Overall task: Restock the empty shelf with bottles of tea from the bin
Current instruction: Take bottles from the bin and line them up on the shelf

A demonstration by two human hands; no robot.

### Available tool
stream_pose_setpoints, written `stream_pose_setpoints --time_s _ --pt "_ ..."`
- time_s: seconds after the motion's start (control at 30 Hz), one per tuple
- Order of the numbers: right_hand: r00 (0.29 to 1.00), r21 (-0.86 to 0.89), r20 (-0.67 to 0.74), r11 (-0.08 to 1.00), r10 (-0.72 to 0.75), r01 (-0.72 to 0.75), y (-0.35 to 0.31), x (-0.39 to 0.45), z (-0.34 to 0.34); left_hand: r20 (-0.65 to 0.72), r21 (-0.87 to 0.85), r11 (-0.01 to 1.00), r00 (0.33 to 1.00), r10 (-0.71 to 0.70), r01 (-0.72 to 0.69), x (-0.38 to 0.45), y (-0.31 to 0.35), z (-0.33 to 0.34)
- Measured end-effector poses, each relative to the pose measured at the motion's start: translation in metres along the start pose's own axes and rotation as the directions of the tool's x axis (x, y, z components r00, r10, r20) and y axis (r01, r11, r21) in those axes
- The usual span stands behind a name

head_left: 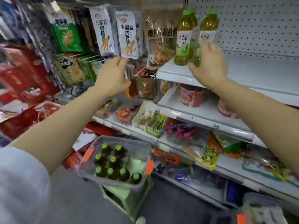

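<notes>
Green tea bottles with green caps stand at the left end of the white upper shelf (258, 73). One bottle (182, 38) stands free near the shelf's front edge, with another just behind it. My right hand (208, 63) grips the lower half of a third bottle (208, 25), which stands upright on the shelf to the right of the others. My left hand (113, 75) hovers with relaxed fingers in front of hanging snack packets and holds nothing. Below, a clear plastic bin (142, 147) holds several upright bottles (113, 160) seen from above.
The bin sits on a green stool (123, 196) in the aisle. Hanging snack packets (127, 34) fill the rack to the left of the shelf. Red cup noodles (191, 96) stand on the shelf below, and bagged snacks crowd the lower shelves. The pegboard back (258, 21) is bare.
</notes>
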State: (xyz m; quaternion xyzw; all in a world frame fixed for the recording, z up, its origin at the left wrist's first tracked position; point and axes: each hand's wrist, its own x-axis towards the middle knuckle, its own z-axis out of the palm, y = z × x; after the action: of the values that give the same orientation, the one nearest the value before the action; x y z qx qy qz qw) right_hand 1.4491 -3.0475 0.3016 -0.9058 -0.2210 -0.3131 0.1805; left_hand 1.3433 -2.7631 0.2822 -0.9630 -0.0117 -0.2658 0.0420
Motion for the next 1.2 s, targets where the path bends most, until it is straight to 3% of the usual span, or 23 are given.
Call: stream_pose_setpoints --time_s 0.2,0.43,0.63,0.8,0.87,0.93,1.07,1.2 --pt "0.972 0.123 0.136 0.977 -0.19 0.173 -0.05 -0.057 0.064 0.134 0.02 0.99 0.981 -0.138 0.136 -0.082 -0.039 0.027" --pt "0.84 0.192 0.436 0.946 -0.322 0.262 -0.095 -0.148 0.18 0.421 0.051 0.965 0.871 -0.256 0.259 -0.171 -0.07 0.121" --pt "0.616 0.145 0.746 0.964 -0.254 0.221 -0.101 -0.234 0.266 0.697 0.017 0.952 0.679 -0.23 0.305 -0.237 -0.061 0.23" --pt "0.379 0.184 0.898 0.974 -0.222 0.134 -0.108 -0.298 0.314 0.902 -0.023 0.942 0.413 -0.125 0.334 -0.264 -0.043 0.302" --pt "0.287 0.188 0.934 0.976 -0.213 0.115 -0.111 -0.314 0.329 0.933 -0.025 0.946 0.348 -0.094 0.324 -0.269 -0.037 0.319" --pt "0.23 0.169 0.953 0.975 -0.199 0.147 -0.116 -0.321 0.343 0.943 -0.006 0.965 0.322 -0.082 0.262 -0.271 -0.032 0.334" --pt "0.188 0.153 0.962 0.959 -0.2 0.24 -0.123 -0.325 0.366 0.942 0.068 0.99 0.318 -0.105 0.126 -0.264 -0.027 0.352" --pt "0.14 0.162 0.971 0.962 -0.195 0.218 -0.128 -0.316 0.381 0.948 0.038 0.955 0.29 -0.127 0.294 -0.255 -0.032 0.368"
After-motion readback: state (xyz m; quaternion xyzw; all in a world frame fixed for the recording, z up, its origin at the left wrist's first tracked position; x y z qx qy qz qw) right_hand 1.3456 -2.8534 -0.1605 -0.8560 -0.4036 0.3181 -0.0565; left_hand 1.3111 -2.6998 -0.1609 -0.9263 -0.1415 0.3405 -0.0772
